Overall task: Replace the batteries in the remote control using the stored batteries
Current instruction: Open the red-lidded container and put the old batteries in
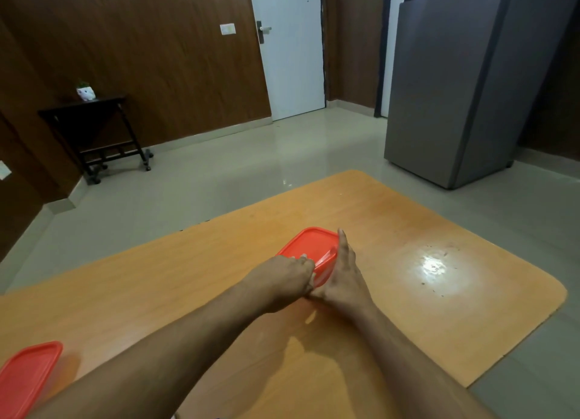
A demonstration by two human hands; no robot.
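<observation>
A small container with a red lid (310, 246) stands near the middle of the wooden table (408, 230). My left hand (287, 277) sits at its near left edge, fingertips curled over the lid's rim. My right hand (343, 274) lies against the container's right side, fingers straight along it and pointing away from me. The container's contents are hidden under the lid. No remote control or batteries show.
A second red-lidded container (25, 377) sits at the table's near left corner. Beyond the table are a grey refrigerator (455, 88), a white door (288, 48) and a dark side table (91, 126) bearing a small pot.
</observation>
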